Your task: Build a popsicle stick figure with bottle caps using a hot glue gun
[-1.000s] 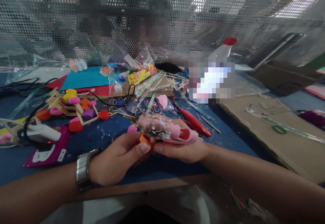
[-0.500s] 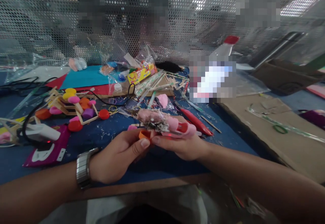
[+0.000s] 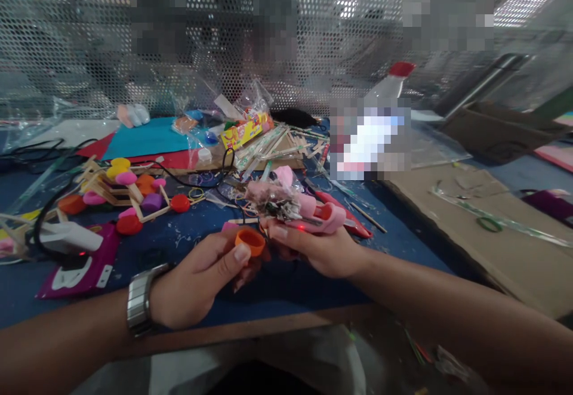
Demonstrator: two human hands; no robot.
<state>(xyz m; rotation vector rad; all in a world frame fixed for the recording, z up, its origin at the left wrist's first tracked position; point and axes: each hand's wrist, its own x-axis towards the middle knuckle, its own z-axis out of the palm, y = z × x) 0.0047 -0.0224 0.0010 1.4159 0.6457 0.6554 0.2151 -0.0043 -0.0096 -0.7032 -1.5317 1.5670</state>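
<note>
My left hand [image 3: 201, 278], with a metal watch on the wrist, pinches an orange bottle cap [image 3: 250, 241] between thumb and fingers. Beside it, my right hand [image 3: 320, 252] grips a pink glue gun [image 3: 308, 210] whose body is crusted with dried glue and scraps; a small red light shows on its underside. The cap sits just left of the gun's underside, close to my right fingertips. Both hands hover above the blue table mat [image 3: 188, 240].
A stick frame with coloured bottle caps [image 3: 128, 189] lies at left, beside a white power adapter [image 3: 67, 237] and a magenta card [image 3: 76, 269]. Loose sticks [image 3: 277, 144], a red cutter [image 3: 344, 213], a red-capped bottle [image 3: 380, 120] and brown cardboard [image 3: 483, 228] lie beyond. A perforated screen stands behind.
The orange cap has come away from the glue gun's underside and now sits apart in my left fingers. My right hand has lifted the gun slightly up and away.
</note>
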